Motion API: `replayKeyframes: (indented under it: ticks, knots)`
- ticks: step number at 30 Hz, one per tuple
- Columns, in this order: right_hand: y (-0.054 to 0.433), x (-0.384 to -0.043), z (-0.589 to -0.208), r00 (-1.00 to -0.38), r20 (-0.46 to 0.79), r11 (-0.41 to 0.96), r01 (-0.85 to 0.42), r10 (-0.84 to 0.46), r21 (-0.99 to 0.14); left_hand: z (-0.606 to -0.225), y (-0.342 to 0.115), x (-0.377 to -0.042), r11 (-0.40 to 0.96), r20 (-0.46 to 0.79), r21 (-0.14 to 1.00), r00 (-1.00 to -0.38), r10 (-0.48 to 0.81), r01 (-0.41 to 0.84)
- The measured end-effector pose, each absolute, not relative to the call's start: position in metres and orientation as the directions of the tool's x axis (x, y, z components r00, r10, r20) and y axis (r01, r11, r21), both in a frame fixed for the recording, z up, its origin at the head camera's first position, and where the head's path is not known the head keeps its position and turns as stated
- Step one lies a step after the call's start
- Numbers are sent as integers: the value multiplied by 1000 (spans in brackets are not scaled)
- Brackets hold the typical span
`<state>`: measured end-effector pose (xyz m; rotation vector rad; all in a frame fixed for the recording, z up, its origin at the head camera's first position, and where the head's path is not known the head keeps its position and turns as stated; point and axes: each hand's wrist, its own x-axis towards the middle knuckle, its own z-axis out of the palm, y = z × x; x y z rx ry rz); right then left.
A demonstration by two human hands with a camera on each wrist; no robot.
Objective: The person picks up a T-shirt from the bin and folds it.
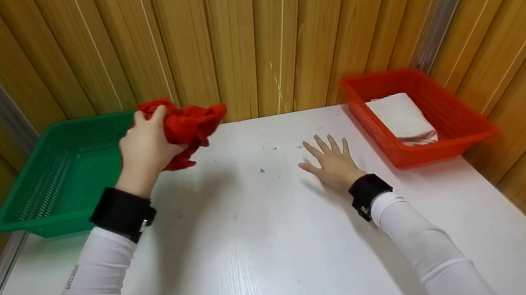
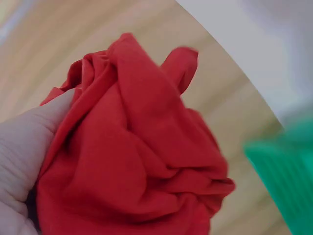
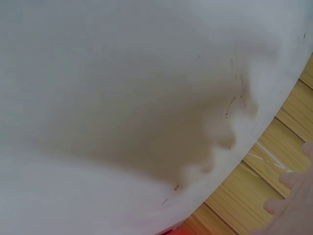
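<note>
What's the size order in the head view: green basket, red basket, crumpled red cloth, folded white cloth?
1. Green basket
2. Red basket
Unranked: crumpled red cloth, folded white cloth; they look close, and the red one seems nearer the camera.

We see one plain red cloth point(image 1: 192, 123), soft and bunched into a loose, uneven wad, its folds running in several directions and one rounded end poking out. We hold it gripped in our left hand point(image 1: 146, 144), raised off the table, just to the right of the green basket point(image 1: 62, 224).
</note>
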<state>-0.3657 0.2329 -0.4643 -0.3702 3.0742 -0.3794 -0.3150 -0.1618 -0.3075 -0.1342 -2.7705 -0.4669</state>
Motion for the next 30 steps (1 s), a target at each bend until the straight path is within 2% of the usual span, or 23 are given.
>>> replayKeyframes:
  ticks: [5,11,16,21,24,27,30]
  knots:
    - [228,-366,-466,-966,13,936,-253,-258,-245,-335,-118,-314,902,263,369,-956,128,223]
    - [221,-367,-468,-955,20,925,-291,-295,-243,-393,-80,-317,865,207,445,-967,152,231]
    - [217,-365,-469,-944,30,919,-328,-330,-218,-426,-60,-314,884,144,398,-968,205,247]
    - [216,-363,-466,-936,51,910,-350,-348,-224,-428,-59,-315,890,107,318,-945,308,326]
    - [215,-363,-464,-923,129,885,-383,-361,-265,-424,-67,-321,887,118,288,-932,342,362]
    - [210,-363,-462,-888,237,841,-453,-395,-296,-425,-77,-331,890,97,257,-926,364,377]
    - [201,-360,-460,-854,259,785,-518,-452,-339,-431,-85,-342,885,25,288,-927,374,365]
